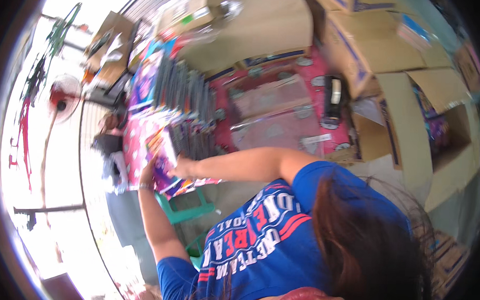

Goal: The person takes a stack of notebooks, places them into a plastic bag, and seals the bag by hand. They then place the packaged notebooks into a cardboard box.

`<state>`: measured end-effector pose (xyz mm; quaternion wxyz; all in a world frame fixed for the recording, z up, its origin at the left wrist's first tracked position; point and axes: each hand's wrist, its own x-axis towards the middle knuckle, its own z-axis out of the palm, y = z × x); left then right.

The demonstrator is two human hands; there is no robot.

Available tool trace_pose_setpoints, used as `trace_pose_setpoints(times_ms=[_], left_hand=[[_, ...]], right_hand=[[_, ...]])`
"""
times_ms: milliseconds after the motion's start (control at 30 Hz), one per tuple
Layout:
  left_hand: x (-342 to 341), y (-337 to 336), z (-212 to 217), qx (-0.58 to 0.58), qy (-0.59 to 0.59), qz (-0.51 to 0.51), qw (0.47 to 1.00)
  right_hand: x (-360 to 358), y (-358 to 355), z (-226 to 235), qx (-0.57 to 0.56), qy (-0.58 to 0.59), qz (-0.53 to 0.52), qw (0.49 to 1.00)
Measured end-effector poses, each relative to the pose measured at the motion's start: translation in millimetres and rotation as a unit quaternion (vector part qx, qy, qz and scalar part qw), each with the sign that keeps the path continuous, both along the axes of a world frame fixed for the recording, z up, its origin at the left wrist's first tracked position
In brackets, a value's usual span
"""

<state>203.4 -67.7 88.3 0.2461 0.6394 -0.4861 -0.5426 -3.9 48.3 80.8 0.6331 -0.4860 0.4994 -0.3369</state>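
Note:
On the pink table, my left hand (148,172) is at the left edge of a colourful printed flat pack (166,150). My right hand (184,167) grips the same pack from its right side, fingers bent around the edge. Motion blur softens the fingers, and the exact kind of pack is unclear. Just behind it stands a tall row of similar flat packs (184,92) with grey edges, and a lower pile (195,140) sits beside my right hand.
Pink patterned cloth covers the table, with a clear plastic sheet (273,109) and a black, tape-gun-like object (332,100) on it. Open cardboard boxes (381,44) crowd the right and back. A green plastic stool (187,209) stands below the table edge; a fan (64,99) is at left.

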Motion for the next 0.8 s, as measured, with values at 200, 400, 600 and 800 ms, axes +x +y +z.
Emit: trace_pose_setpoints(times_ms=[200,400,600,800], left_hand=[[49,0,7,0.075,0.002,0.016,0.997],[86,0,5,0.098,0.162,0.030,0.982],[63,7,-15,0.080,0.260,0.033,0.962],[134,24,-45,0.005,0.338,0.006,0.941]], right_hand=[[37,20,19,-0.015,0.234,0.118,0.965],[41,4,7,-0.053,0.250,0.094,0.962],[29,-6,2,-0.082,0.209,0.041,0.974],[47,6,15,-0.315,0.016,0.061,0.947]])
